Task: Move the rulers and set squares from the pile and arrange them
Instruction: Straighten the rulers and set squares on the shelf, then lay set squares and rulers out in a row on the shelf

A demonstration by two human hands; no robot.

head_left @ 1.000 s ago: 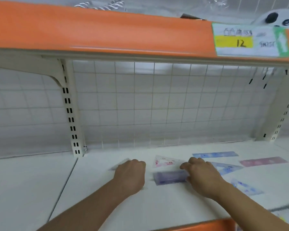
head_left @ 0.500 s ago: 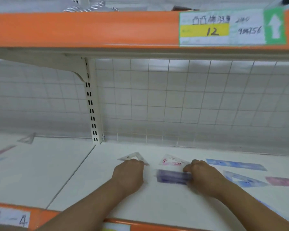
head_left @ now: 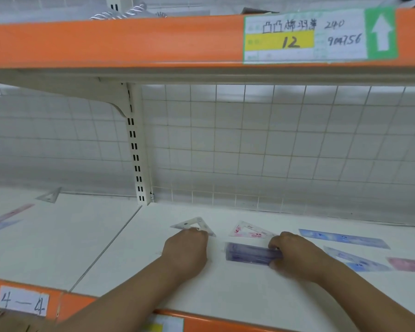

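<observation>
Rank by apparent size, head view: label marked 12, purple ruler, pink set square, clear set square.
label marked 12
purple ruler, partly under right hand
pink set square and clear set square, alike

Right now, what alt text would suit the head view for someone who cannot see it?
On a white shelf, a person's right hand grips the end of a purple ruler while the left hand holds a clear set square. A pink set square and a blue ruler lie nearby.
</observation>
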